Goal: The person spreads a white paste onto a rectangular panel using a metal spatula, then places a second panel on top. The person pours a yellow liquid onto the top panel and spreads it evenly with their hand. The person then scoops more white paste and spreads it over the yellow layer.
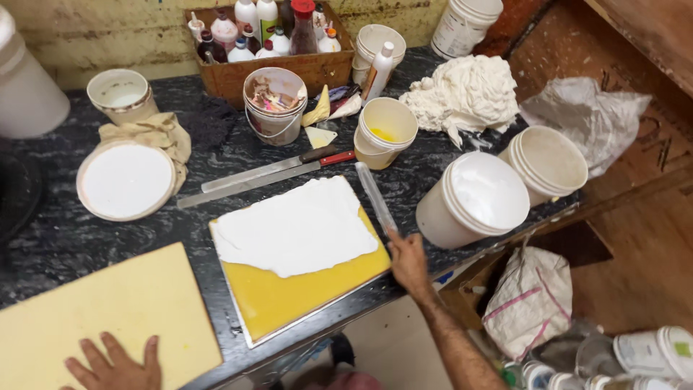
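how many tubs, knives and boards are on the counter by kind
white plastic tubs, lidded: 1
open white plastic tubs: 4
long metal knives: 2
pale yellow flat boards: 2
total: 9

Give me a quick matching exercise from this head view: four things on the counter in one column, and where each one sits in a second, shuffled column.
Things:
1. right hand
2. left hand
3. two long knives
4. cardboard box of bottles

Places:
A. at the back of the counter, against the wall
B. flat on the pale yellow board
C. on the dark counter just behind the yellow tray
D. at the near end of the clear plastic scraper, beside the tray's right edge

Pairs: 1-D, 2-B, 3-C, 4-A
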